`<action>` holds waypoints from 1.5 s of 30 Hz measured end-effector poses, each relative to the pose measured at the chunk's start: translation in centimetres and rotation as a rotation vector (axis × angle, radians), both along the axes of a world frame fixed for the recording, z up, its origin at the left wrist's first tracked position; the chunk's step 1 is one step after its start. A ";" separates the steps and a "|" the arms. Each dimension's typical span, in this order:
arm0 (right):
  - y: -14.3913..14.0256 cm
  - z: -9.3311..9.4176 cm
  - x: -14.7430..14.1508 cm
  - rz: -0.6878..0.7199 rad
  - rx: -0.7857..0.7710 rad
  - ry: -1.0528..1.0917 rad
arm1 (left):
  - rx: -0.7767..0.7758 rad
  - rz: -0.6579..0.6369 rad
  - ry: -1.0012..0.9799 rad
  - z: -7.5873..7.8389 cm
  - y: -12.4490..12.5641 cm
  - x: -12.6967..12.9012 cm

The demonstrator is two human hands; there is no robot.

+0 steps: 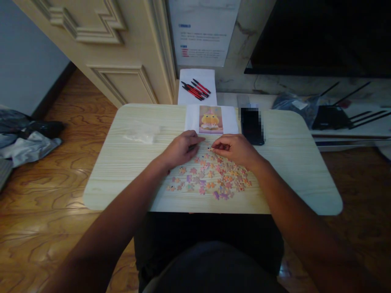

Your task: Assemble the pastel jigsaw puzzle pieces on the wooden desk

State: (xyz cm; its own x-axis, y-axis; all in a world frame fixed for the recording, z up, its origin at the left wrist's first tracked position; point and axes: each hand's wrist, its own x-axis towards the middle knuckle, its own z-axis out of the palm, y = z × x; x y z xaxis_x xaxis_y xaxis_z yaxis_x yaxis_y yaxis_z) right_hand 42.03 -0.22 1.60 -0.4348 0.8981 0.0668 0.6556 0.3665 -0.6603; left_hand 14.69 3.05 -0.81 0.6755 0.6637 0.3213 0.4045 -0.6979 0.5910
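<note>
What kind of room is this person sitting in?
Most likely a living room at home: a wooden floor, a dark television screen above a low shelf, and a small table strewn with jigsaw pieces.

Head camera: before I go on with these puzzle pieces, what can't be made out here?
- Left hand: its fingers curl down, hiding anything under them.
- Right hand: the piece at its fingertips is too small to read.
- Puzzle pieces: too small for their prints to show.
- Phone: its top is blurred out.
- Wall sheet: text too small, top cut off by the frame.
</note>
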 end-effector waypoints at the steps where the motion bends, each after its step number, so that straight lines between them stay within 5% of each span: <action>1: -0.1 0.2 0.1 -0.001 -0.005 -0.007 | -0.023 0.006 -0.022 0.0 0.0 -0.1; 45: -0.7 0.9 1.9 0.018 -0.021 -0.087 | -0.182 0.052 -0.156 0.0 0.0 -1.5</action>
